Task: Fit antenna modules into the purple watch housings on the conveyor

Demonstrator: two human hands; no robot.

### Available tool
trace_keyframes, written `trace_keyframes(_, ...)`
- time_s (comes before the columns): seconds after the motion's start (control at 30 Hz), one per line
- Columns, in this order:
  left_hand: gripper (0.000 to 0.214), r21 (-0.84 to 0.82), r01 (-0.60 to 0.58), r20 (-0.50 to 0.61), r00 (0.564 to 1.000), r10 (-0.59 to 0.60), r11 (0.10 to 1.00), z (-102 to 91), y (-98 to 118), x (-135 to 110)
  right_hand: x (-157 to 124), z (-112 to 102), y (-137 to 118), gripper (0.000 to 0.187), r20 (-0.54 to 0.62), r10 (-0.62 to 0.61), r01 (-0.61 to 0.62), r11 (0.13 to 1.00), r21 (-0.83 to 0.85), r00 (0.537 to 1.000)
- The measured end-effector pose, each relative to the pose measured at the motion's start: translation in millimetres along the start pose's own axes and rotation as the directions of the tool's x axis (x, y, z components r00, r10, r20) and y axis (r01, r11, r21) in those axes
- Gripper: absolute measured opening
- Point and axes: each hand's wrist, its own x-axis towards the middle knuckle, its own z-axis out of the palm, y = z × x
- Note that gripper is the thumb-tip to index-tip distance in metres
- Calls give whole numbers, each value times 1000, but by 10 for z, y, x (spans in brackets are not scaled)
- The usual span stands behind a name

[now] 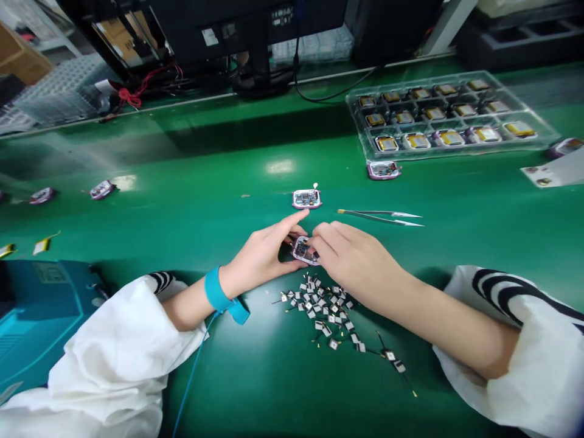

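Observation:
My left hand (269, 246) grips a small open watch case (303, 250) with circuitry inside, thumb at its far edge and fingers around its left side. Over the case's right side, my right hand (353, 255) has its fingers curled together, their tips at the inside. Whatever those tips pinch is hidden. Just below lies a pile of small square parts with short black leads (319, 304). Beyond my hands sits another open watch case (306, 198) with a small white round tab sticking up. A pair of tweezers (381, 216) lies to the right of it.
A clear compartment tray (365, 143) with several yellow-and-silver parts stands at the back right, a watch case (383, 170) before it. More cases (101, 190) lie at left, near a yellow battery (41, 246) and a teal box (68, 304). A blue cord (194, 374) runs from my left wristband.

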Motion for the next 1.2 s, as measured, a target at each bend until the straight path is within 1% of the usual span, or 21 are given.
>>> trace_keyframes(0.07,72,-59,-11,-28,1000,10,998,14,15,-16,13,-16,-3,13,-5,23,-23,1000,-12,1000)
trace_keyframes(0.13,73,-98,-18,-39,999,14,995,24,27,-26,22,-25,7,12,-27,17,-18,1000,-20,999)
trace_keyframes(0.3,74,-159,9,-46,999,-16,987,28,54,-32,29,-30,65,15,-146,-66,62,998,-31,987)
trace_keyframes(0.43,72,-166,11,-42,999,-19,986,22,77,-28,27,14,86,14,-198,-83,84,996,-5,977)
trace_keyframes(0.5,71,-167,12,-53,998,-21,986,24,85,-27,23,49,80,14,-198,-57,68,996,50,978)
trace_keyframes(0.57,70,-178,16,-76,997,-30,984,31,90,-27,15,76,70,14,-192,8,23,987,159,981)
trace_keyframes(0.63,69,-183,22,-111,993,-43,983,39,92,-29,4,84,59,19,-187,77,-26,965,260,979)
trace_keyframes(0.67,69,-177,26,-130,990,-50,984,44,91,-31,-1,80,56,22,-189,98,-42,959,281,977)
trace_keyframes(0.77,68,-135,43,-171,983,-66,990,52,87,-37,-2,51,50,26,-191,107,-61,970,234,976)
trace_keyframes(0.83,66,-113,54,-192,978,-76,992,52,88,-42,14,39,52,23,-168,102,-68,978,199,981)
trace_keyframes(0.87,65,-115,61,-203,976,-83,992,51,92,-43,26,40,56,19,-155,109,-75,975,208,982)
trace_keyframes(0.9,65,-127,67,-211,973,-93,990,50,96,-44,40,46,60,15,-148,122,-85,968,238,981)
trace_keyframes(0.97,64,-175,74,-224,968,-113,982,49,109,-44,67,71,71,9,-156,174,-109,928,355,972)
trace_keyframes(1.07,64,-244,64,-242,962,-125,968,50,124,-44,90,119,86,5,-187,276,-130,820,557,943)
trace_keyframes(1.13,62,-261,54,-256,959,-123,964,52,126,-47,89,144,92,5,-187,322,-136,762,634,928)
trace_keyframes(1.2,60,-261,47,-270,955,-120,964,56,123,-53,82,159,94,5,-174,346,-151,735,661,922)
